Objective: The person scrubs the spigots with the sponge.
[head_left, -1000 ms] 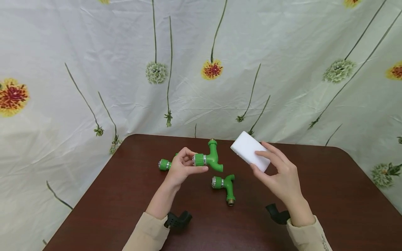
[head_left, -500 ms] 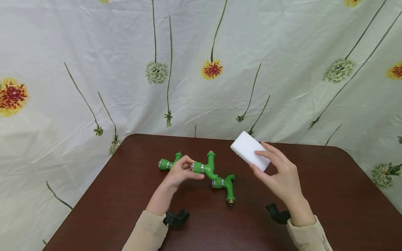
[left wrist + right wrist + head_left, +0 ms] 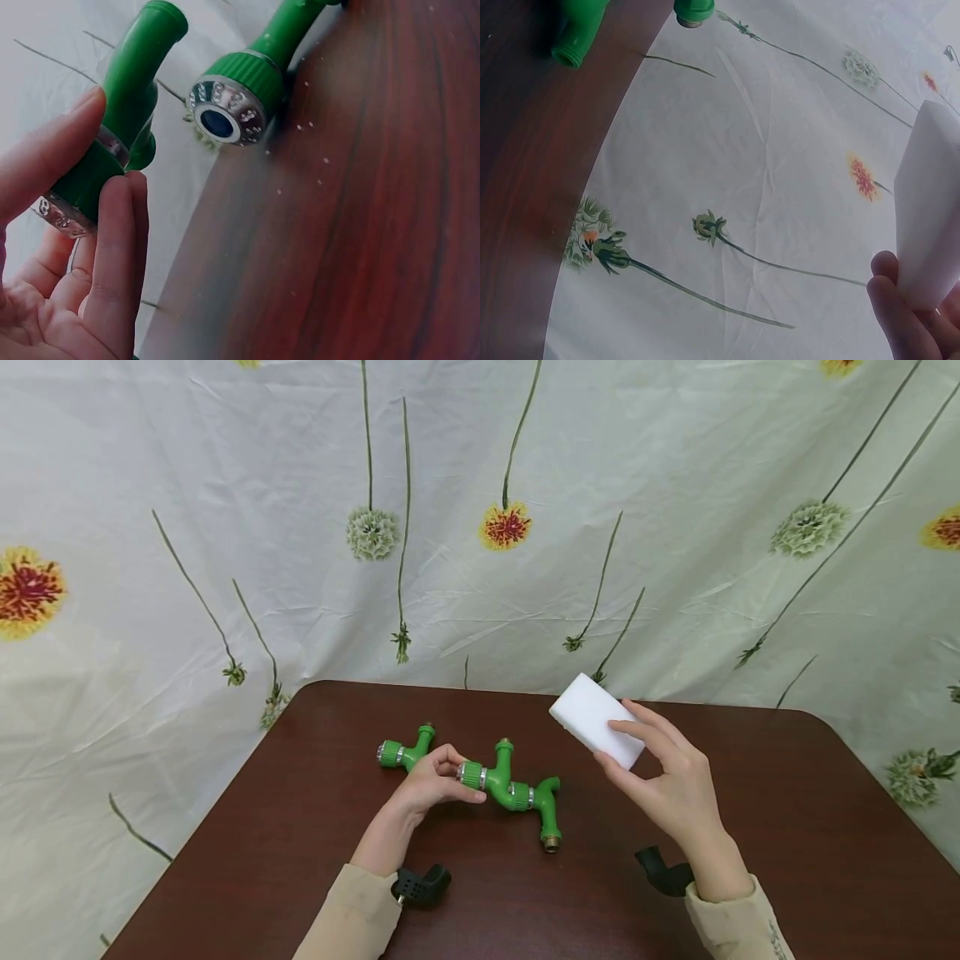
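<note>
My left hand (image 3: 427,789) grips a green water tap (image 3: 501,775) by its ribbed knob, thumb on one side and fingers on the other. In the head view this tap overlaps a second green tap (image 3: 550,818), which lies on the table with its brass-coloured threaded end towards me. A third green tap (image 3: 408,753) lies behind the left hand, partly hidden by it. Raised on the right, my right hand (image 3: 671,768) pinches a white rectangular sponge (image 3: 592,714) between thumb and fingers. The right wrist view shows the sponge (image 3: 930,202) upright in the fingertips.
The dark red-brown table (image 3: 787,810) has rounded far corners. White crumbs (image 3: 300,126) dot its surface in the left wrist view. A pale flowered cloth (image 3: 465,585) hangs behind the far edge. Black curved pieces (image 3: 423,885) stick out at both wrists.
My left hand has lowered the tap it grips towards the table, so the tap now overlaps the one lying there. The right hand and sponge have stayed put.
</note>
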Tool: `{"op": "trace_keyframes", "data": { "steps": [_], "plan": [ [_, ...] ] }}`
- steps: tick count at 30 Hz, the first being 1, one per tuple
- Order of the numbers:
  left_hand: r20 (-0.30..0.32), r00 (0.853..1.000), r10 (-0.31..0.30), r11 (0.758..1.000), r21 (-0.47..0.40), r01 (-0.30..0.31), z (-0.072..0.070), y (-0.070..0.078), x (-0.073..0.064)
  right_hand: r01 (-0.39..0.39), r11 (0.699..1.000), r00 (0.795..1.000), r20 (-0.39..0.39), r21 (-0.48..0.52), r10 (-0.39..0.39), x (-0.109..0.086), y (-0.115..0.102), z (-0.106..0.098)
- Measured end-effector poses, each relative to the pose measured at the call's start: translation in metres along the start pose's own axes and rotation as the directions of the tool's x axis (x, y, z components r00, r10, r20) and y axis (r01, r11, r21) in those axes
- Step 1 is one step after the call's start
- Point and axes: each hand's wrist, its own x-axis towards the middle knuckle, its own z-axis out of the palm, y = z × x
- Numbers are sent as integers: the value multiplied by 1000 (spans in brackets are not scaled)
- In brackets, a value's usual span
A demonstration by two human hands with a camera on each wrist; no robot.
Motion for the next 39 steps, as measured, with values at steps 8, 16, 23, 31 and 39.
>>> {"op": "trace_keyframes", "data": {
  "steps": [8, 16, 23, 31, 39],
  "plan": [
    [-7, 1000, -29, 998, 60, 30, 0, -6, 1, 6, 1000, 1000, 5, 1, -6, 0, 1, 1],
    [-39, 998, -42, 995, 90, 45, 3, -12, 3, 12, 1000, 1000, 3, 13, -12, -1, 1, 2],
    [-69, 996, -48, 991, 125, 56, 5, -16, 4, 1, 1000, 1000, 11, 16, -1, -1, 1, 2],
    [-113, 993, -46, 978, 196, 68, 6, -16, 4, -1, 1000, 999, 38, -5, 1, -1, 1, 2],
    [-160, 987, -31, 963, 261, 73, 9, -12, 3, -31, 999, 997, 74, -28, 33, -3, 1, 1]
  ]
}}
